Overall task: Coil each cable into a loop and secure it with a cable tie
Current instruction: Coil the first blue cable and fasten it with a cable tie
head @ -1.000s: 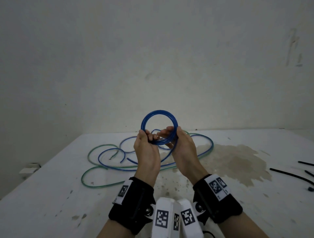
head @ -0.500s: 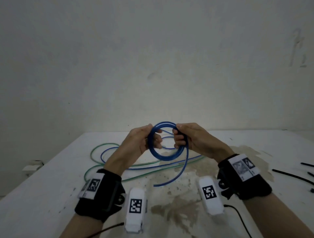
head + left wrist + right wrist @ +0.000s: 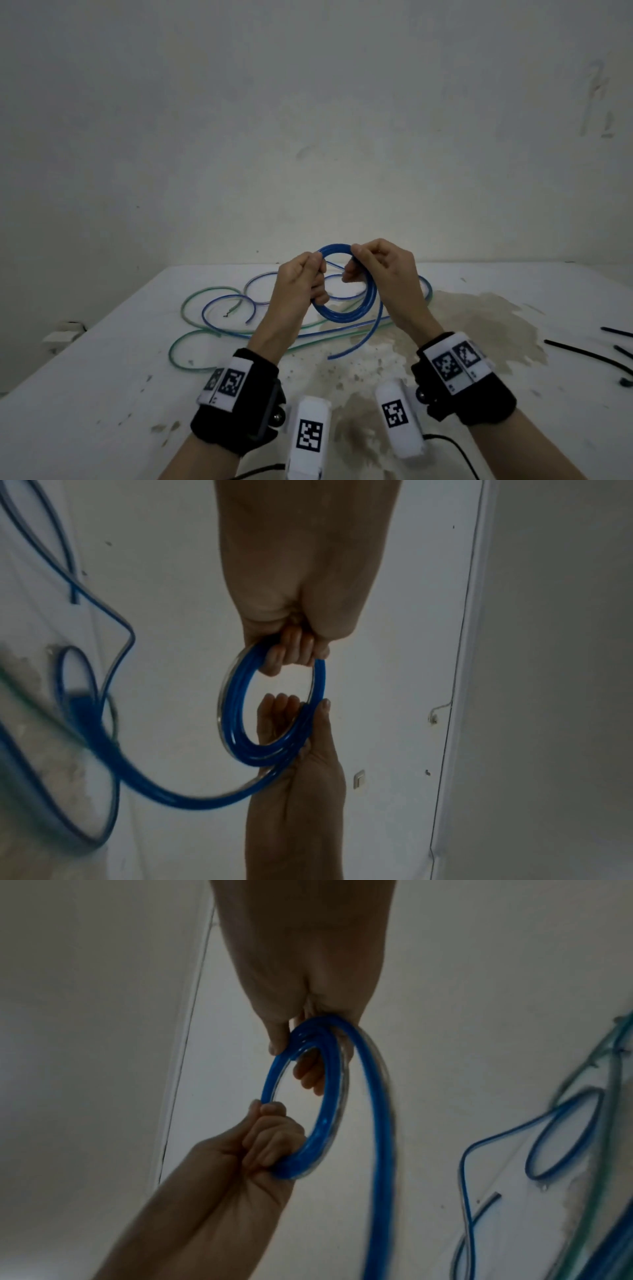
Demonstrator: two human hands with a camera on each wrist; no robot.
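A blue cable coil (image 3: 342,313) of several turns hangs in the air above the white table (image 3: 102,394). My left hand (image 3: 317,284) grips the coil's left side, fingers curled through the ring. At the upper right, my right hand (image 3: 356,265) pinches the strands between thumb and fingers. A loose blue tail (image 3: 356,342) drops from the right side and ends just above the table. The left wrist view shows the coil (image 3: 232,723) between my left hand (image 3: 291,653) and right hand (image 3: 294,723). In the right wrist view, the coil (image 3: 329,1110) runs from my right hand (image 3: 308,1042) to my left hand (image 3: 270,1137).
A green cable (image 3: 191,342) and another blue cable (image 3: 222,301) lie in loose curves on the table behind my hands. Black cable ties (image 3: 582,356) lie at the table's right edge. A brown stain (image 3: 486,315) covers the middle right.
My hands turned from under the coil to its left and right sides. The coil gained a turn, and the blue tail was drawn up off the table.
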